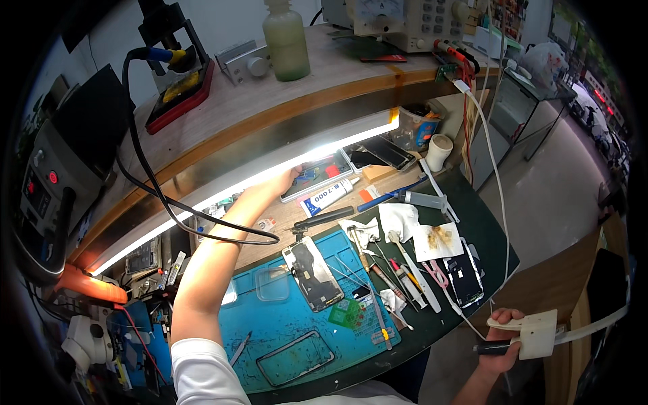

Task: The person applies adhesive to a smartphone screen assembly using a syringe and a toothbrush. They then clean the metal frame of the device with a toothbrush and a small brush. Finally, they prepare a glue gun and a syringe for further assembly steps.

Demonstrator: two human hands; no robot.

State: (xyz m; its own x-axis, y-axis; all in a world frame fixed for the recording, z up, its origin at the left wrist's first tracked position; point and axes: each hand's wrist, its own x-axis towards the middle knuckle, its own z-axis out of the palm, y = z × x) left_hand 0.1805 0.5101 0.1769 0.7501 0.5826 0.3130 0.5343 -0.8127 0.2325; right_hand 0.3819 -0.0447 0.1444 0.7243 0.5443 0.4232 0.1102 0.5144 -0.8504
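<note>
My left arm stretches up across the bench, and my left hand (pixel 282 181) is at a shallow clear parts tray (pixel 317 177) under the bright lamp strip. Its fingertips are partly hidden there, so any grip is unclear. At the lower right, beyond the bench edge, my right hand (pixel 501 341) is closed around a white plastic clamp-like piece (pixel 538 335) with a dark end and a thick white arm or cable. A phone with its inside exposed (pixel 312 273) lies on the blue work mat (pixel 253 331), above an empty phone frame (pixel 295 358).
Tweezers, brushes and a syringe (pixel 424 200) lie right of the mat, near stained wipes (pixel 437 241) and another phone frame (pixel 466 275). A glue tube (pixel 329 197) rests below the tray. A black cable (pixel 145 158) hangs from the shelf (pixel 223 108) across my left forearm.
</note>
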